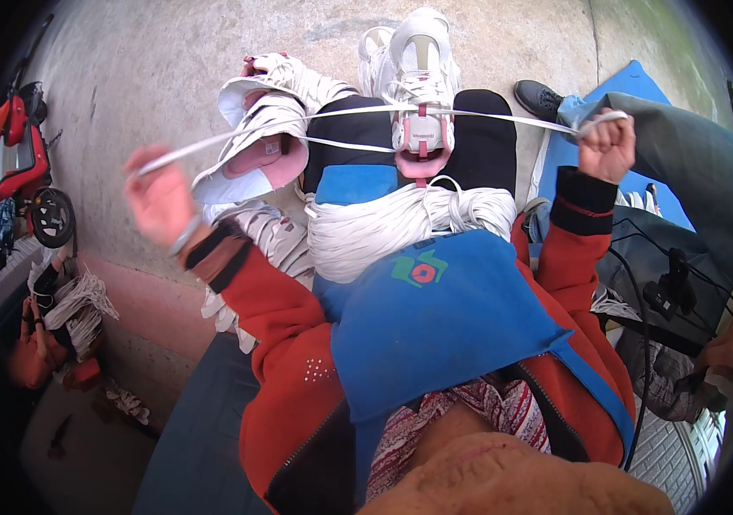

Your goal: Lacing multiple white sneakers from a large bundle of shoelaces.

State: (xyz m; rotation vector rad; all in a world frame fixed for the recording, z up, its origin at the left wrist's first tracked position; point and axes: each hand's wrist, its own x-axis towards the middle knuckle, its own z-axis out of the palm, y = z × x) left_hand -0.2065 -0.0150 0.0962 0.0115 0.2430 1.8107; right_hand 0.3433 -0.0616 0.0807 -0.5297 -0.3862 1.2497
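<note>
A white and beige sneaker (422,86) with pink lining and tongue details rests between my dark-trousered knees. A white shoelace (349,112) runs from it to both sides, drawn out nearly straight. At its left stretch my left hand (164,202), slightly blurred, pinches the lace. The other stretch ends in my right hand (607,146), a closed fist with the lace across its fingers. A second lace strand (345,144) lies lower, left of the shoe's collar. A thick bundle of white laces (383,223) sits in my lap on the blue apron (444,300).
Several sneakers (267,150) with pink insoles and white laces are piled at my left knee. On the right stand another person's dark shoe (540,99) and a blue sheet (632,86). A black cable (641,318) hangs at my right. A red motorbike (27,163) stands far left.
</note>
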